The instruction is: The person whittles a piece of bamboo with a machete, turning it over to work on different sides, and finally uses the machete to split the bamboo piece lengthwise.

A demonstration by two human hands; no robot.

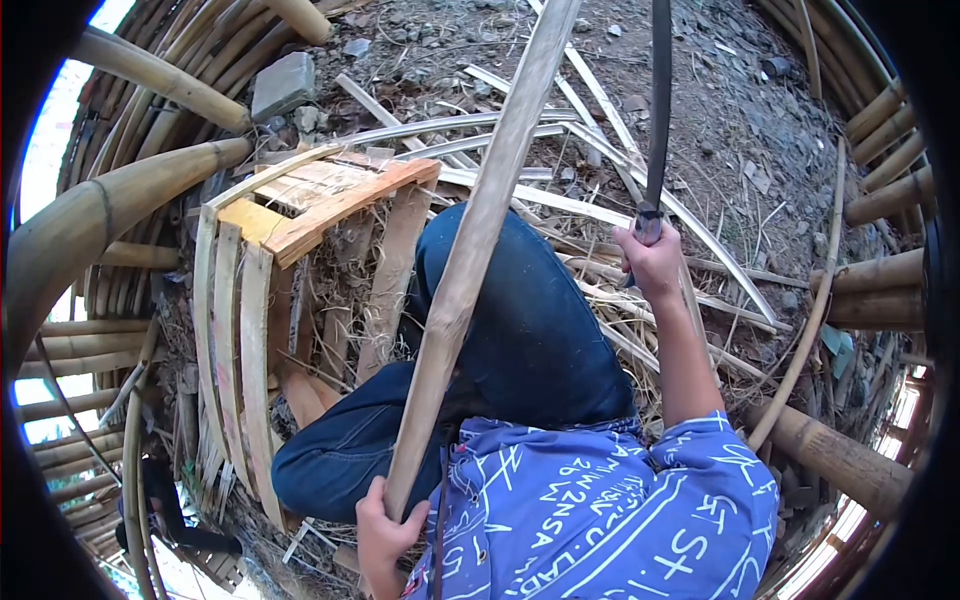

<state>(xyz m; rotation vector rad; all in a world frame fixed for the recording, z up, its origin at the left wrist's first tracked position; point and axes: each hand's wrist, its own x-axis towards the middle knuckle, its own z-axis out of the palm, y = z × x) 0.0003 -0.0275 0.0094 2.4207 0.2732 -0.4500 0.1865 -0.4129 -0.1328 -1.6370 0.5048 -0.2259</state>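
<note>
I've got left fingers (pixel 374 500) gripping a long strip (pixel 452 312), right fingers (pixel 628 245) closed round a blade's handle (pixel 649 226). Slatted crate (pixel 256 345) sits left.

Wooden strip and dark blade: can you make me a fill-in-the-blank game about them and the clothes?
The left hand grips the end of the long wooden strip that is ____ the shirt (nearer to / farther from).
The right hand holds the dark blade by its ____.
The writing on the shirt is ____.
The trousers are dark ____.

Missing words: nearer to; handle; white; blue.
</note>
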